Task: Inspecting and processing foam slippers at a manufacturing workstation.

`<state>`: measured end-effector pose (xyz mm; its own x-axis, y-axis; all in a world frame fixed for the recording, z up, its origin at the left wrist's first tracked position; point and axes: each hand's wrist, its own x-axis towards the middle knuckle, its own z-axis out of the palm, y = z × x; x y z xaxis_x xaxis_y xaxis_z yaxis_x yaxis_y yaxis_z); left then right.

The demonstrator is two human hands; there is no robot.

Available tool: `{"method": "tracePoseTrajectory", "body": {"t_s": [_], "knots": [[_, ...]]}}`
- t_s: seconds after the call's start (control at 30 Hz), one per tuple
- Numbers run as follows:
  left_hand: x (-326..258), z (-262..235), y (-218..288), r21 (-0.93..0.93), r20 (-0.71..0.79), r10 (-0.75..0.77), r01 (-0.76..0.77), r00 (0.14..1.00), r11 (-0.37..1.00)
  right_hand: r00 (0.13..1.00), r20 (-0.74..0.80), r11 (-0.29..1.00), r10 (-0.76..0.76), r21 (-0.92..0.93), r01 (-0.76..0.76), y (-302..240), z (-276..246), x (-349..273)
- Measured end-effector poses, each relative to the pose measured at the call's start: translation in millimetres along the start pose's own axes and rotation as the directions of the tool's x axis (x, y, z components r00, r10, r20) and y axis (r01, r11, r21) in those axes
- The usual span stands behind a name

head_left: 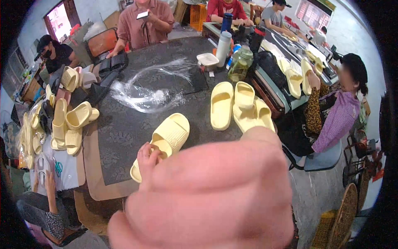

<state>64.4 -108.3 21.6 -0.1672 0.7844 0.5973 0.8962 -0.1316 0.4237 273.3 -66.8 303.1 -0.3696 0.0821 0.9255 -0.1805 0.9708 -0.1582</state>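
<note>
At far left, a co-worker's hands [50,181] reach toward a whitish slipper [43,167], near a pair of teal scissors [58,167]. Just beyond, pale-yellow slippers [73,142] lie heaped at the edge of a dark, patterned tabletop [118,153]. A person in a dusty-pink shirt [143,27] stands behind the table, holding a phone [142,15], as a clear plastic bundle [145,93] sprawls across the surface. At the table's near side, the wearer's left hand [149,159] touches a single yellow slipper [172,132], fingers bent at the opening behind its ribbed strap; how firmly it grips cannot be told. The right hand [215,195], blurred and close to the camera, fills the foreground with fingers folded in; anything inside it is hidden from sight. Farther right, a white tub [208,60], a pale bottle [223,50] and a glass jar [240,66] stand behind more yellow slippers [222,106]. At right, a seated person in purple check [338,118] handles another yellow slipper [306,76].
</note>
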Motion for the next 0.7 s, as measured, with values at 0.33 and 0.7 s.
{"method": "tracePoseTrajectory", "body": {"t_s": [0.33, 0.7], "knots": [[-15, 15, -19, 0.006, -0.042, -0.026, 0.026, 0.999, 1.000, 0.994, 0.079, 0.997, 0.077, 0.027, -0.079, -10, 6, 8], [-12, 5, -14, 0.046, -0.059, -0.028, 0.031, 0.998, 0.998, 0.977, 0.157, 0.989, 0.146, -0.006, -0.146, -16, -26, 12]]}}
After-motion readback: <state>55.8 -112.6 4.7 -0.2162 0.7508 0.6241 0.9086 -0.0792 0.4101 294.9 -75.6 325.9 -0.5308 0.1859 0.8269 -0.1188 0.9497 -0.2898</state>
